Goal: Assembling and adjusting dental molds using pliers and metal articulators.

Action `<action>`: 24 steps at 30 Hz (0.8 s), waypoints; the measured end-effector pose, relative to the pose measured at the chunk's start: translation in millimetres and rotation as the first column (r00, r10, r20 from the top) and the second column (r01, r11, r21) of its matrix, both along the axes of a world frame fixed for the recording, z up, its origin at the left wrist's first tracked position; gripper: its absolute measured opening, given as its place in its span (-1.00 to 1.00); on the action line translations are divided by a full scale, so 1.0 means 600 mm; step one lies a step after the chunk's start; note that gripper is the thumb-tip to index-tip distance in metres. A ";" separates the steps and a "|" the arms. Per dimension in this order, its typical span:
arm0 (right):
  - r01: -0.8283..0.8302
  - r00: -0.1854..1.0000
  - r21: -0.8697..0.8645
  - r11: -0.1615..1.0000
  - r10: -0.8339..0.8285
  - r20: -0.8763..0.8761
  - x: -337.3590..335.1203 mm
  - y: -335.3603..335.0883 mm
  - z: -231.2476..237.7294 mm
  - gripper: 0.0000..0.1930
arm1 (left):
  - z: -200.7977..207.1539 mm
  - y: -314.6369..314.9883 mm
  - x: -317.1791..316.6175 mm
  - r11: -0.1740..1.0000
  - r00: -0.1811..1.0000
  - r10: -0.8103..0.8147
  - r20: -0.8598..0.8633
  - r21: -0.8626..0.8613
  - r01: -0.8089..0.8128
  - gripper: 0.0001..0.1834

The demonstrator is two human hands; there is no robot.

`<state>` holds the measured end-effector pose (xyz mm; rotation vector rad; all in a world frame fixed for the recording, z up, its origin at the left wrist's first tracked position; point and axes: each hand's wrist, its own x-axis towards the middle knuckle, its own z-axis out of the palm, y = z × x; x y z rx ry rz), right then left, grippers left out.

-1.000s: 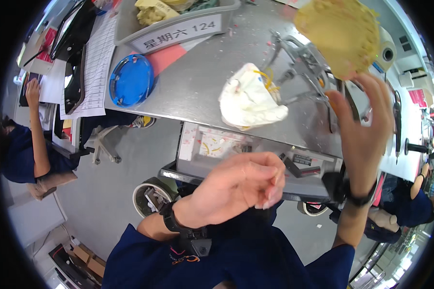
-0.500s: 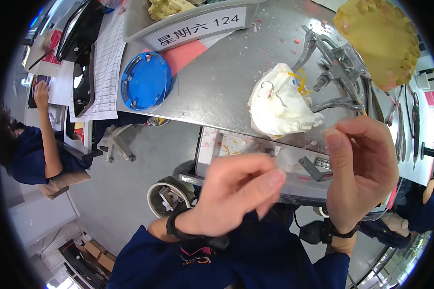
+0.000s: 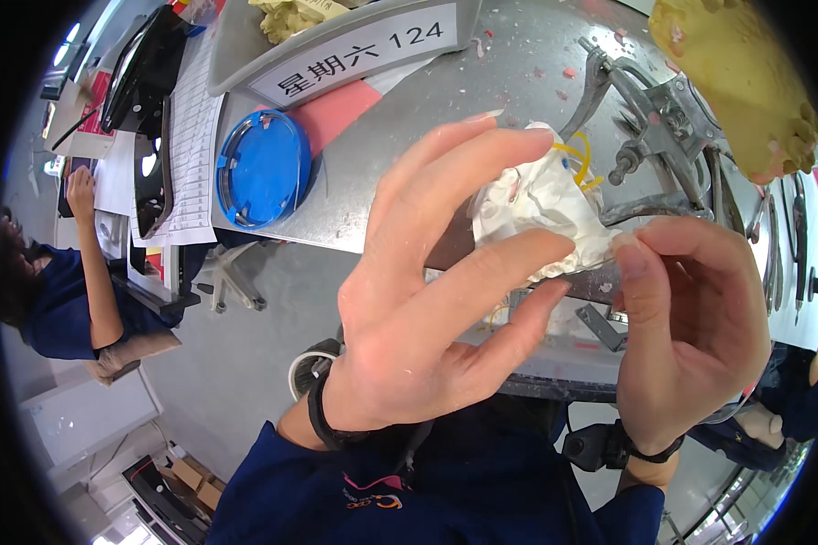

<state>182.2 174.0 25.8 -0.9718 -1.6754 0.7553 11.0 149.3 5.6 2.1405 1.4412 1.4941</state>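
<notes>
On the bench edge sits a white plaster dental model point(image 3: 541, 195) with bent yellow strands point(image 3: 583, 162) on its far right side. My left hand point(image 3: 427, 291) reaches over it with fingers spread; the fingertips overlap the model, and whether they press on it I cannot tell. The left palm and fingers hide part of the model's left side. By the model's near right edge, my right hand point(image 3: 691, 318) is closed in a pinch, thumb against forefinger. Whatever lies in that pinch is too small or hidden to make out.
Behind the model stands a metal articulator point(image 3: 659, 127), beside a large yellow cast point(image 3: 736, 82). A blue round lid point(image 3: 264, 170) and a labelled grey bin point(image 3: 227, 54) are at left. An open drawer point(image 3: 563, 350) sits below the bench edge. Another person point(image 3: 73, 291) sits far left.
My left hand has risen from near my body to over the plaster model, and its curled fingers have spread. The right hand keeps its pinch near the model. The view has shifted slightly.
</notes>
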 end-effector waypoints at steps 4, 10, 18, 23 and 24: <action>-0.021 1.000 0.008 1.000 0.021 0.011 0.000 0.001 0.003 -0.85 | -0.004 0.005 -0.004 0.999 0.999 -0.041 0.035 0.017 0.040 -0.61; -0.066 0.997 0.062 0.996 0.064 0.035 -0.001 0.008 0.011 -0.83 | -0.013 0.012 -0.007 0.992 0.989 -0.120 0.091 0.043 0.116 -0.62; -0.111 0.987 0.058 0.992 0.103 0.122 -0.001 0.015 0.016 -0.80 | -0.013 0.011 -0.002 0.985 0.972 -0.172 0.161 0.023 0.171 -0.67; -0.251 0.965 0.173 0.953 0.231 0.128 0.015 0.032 -0.009 -0.79 | -0.017 0.008 0.002 0.984 0.968 -0.175 0.180 0.008 0.177 -0.70; -0.280 0.958 0.165 0.946 0.262 0.119 0.015 0.033 -0.009 -0.79 | -0.017 0.009 0.002 0.984 0.968 -0.174 0.182 0.011 0.175 -0.70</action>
